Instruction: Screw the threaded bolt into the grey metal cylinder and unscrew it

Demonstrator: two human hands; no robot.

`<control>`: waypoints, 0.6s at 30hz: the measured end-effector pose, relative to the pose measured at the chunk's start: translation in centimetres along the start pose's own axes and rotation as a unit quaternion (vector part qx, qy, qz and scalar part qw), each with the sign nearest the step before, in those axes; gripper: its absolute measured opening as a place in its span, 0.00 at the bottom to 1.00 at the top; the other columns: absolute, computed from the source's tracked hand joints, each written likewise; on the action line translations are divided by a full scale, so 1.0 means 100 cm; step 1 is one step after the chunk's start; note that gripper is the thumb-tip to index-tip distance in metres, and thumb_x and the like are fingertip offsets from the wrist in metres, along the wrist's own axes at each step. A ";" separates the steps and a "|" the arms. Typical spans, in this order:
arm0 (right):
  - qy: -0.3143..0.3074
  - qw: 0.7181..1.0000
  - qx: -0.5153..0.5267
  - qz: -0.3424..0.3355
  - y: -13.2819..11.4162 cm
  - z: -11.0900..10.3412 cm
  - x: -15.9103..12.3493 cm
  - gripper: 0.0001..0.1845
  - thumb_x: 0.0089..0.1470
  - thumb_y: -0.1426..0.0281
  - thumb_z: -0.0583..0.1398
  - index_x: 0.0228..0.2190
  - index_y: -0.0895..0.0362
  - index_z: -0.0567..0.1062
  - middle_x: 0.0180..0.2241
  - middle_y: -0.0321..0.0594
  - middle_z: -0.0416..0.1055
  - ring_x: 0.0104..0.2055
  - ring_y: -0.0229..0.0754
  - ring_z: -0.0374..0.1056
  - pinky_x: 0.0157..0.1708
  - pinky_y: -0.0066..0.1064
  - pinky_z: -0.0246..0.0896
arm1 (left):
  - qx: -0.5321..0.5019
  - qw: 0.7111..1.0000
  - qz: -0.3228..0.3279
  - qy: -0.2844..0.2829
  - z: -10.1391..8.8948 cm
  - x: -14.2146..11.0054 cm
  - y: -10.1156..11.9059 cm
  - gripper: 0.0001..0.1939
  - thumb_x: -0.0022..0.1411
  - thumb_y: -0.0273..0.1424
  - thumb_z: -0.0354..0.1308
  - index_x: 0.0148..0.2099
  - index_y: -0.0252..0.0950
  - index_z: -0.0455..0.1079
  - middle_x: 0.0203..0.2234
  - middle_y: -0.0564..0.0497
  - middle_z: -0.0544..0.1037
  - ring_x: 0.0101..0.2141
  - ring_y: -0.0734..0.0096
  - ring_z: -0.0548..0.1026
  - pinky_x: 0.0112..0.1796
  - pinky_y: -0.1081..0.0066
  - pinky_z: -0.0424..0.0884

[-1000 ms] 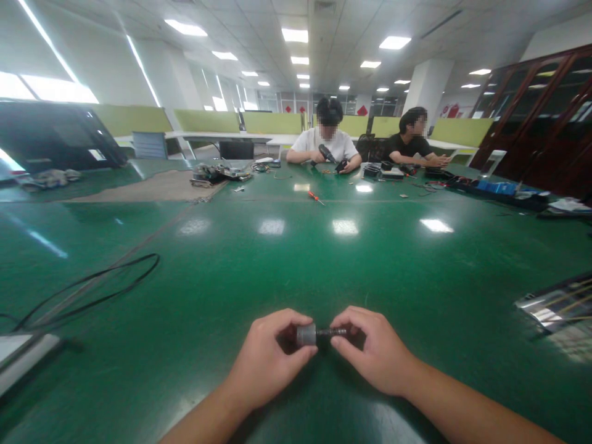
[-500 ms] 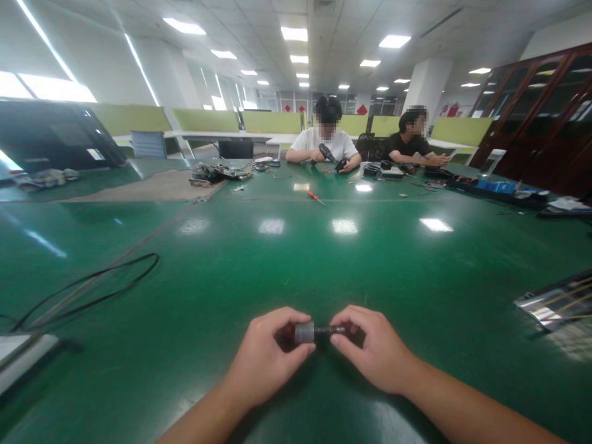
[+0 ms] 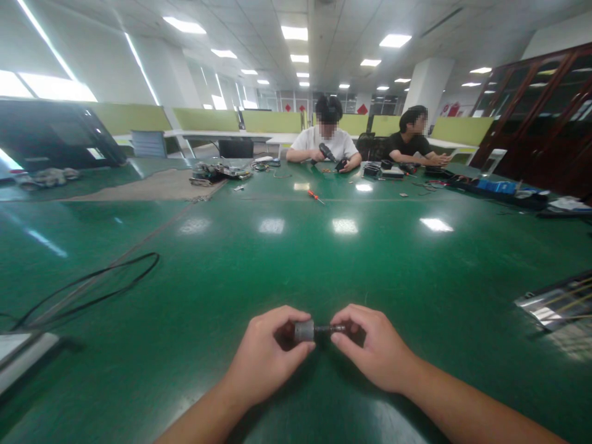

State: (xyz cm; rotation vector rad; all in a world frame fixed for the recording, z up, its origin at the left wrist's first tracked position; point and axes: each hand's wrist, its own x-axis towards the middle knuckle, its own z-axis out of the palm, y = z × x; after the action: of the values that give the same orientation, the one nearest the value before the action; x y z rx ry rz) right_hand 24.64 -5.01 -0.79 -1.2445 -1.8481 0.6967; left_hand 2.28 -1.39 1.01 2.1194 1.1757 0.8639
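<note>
head view showed both bare hands just above or on the green table (image 3: 240, 265), near its close edge, facing each other across one small piece of hardware. the left hand (image 3: 272, 351) pinched a grey cylinder (image 3: 304, 331) between thumb and fingers, and the right hand (image 3: 375, 351) pinched a dark, thin shaft (image 3: 323, 330) that ran level out from the cylinder's right face. the right fingertips hid part of the shaft, so whether it was fixed into the cylinder or only met it could not be told.

to handle it well, in my judgement, the left hand did best as a firm, quiet clamp, while the right needed a light grip close to the shaft's axis. any turn or pull called for both parts in one straight line, since a tilt could have made the shaft bind. slow, even effort suited it; a jerk might have sent a piece skidding over the glossy surface.

a red-handled screwdriver (image 3: 315, 197) lay well apart, farther across.
</note>
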 end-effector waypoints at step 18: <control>0.005 1.000 -0.005 0.010 0.001 0.000 0.001 0.05 0.54 0.76 0.62 0.33 0.54 0.76 0.29 0.33 0.72 0.31 0.37 0.67 0.33 0.28 0.59 | 0.004 1.000 0.001 0.006 -0.002 0.001 0.001 0.11 0.50 0.27 0.67 0.39 0.39 0.76 0.30 0.54 0.80 0.31 0.68 0.77 0.34 0.71 0.70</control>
State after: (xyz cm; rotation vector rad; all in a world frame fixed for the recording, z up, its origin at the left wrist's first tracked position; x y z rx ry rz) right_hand 24.68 -4.91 -0.87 -1.2730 -1.8339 0.6919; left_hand 2.26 -1.29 1.20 2.1259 1.1855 0.8751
